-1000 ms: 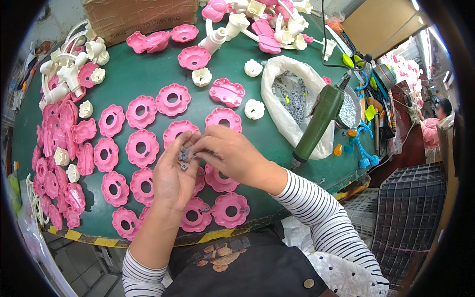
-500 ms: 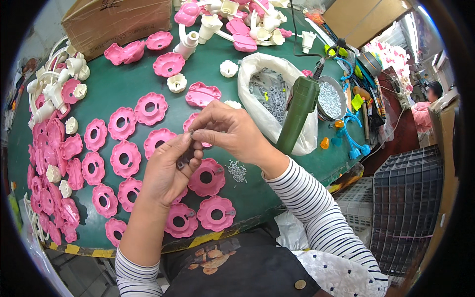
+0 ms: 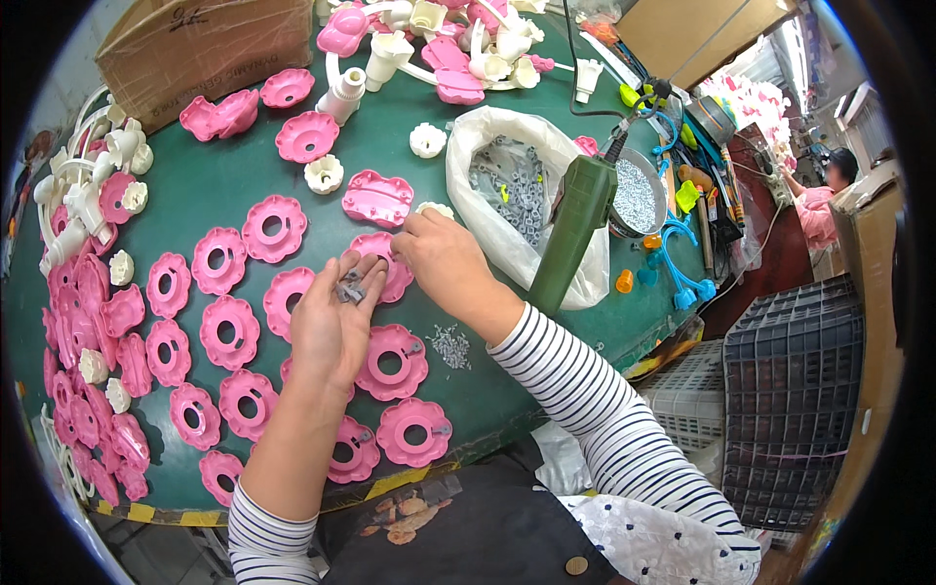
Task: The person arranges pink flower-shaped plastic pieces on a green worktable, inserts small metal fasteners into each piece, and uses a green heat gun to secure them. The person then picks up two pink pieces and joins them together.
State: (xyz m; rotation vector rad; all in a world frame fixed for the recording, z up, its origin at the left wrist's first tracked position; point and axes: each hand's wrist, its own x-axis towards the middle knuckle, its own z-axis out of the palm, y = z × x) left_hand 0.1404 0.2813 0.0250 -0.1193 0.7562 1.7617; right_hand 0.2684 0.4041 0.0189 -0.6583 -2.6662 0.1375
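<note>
My left hand [image 3: 336,317] is turned palm up, its fingers loosely curled around several small grey plastic pieces [image 3: 351,287]. Just beside it, my right hand [image 3: 444,263] bends its fingers down at a pink flower-shaped ring [image 3: 400,280]; whatever its fingertips pinch is hidden. Below the hands lie two more pink rings, one [image 3: 392,363] and another [image 3: 414,432], each with a small grey piece on its rim. Further pink rings [image 3: 230,329] without a visible grey piece spread in rows to the left. A small pile of screws [image 3: 448,347] lies near my right wrist.
A white bag [image 3: 468,161] of grey pieces stands beyond my right hand. Beside it hangs a green electric screwdriver [image 3: 575,229] on a cord. A metal bowl [image 3: 663,200] holds screws. Pink and white parts [image 3: 88,390] heap at left. Another person [image 3: 819,210] is far right.
My right hand has left the pieces in my left hand and moved to the pink ring. My left palm has opened upward, showing the grey pieces. The whole view has shifted slightly.
</note>
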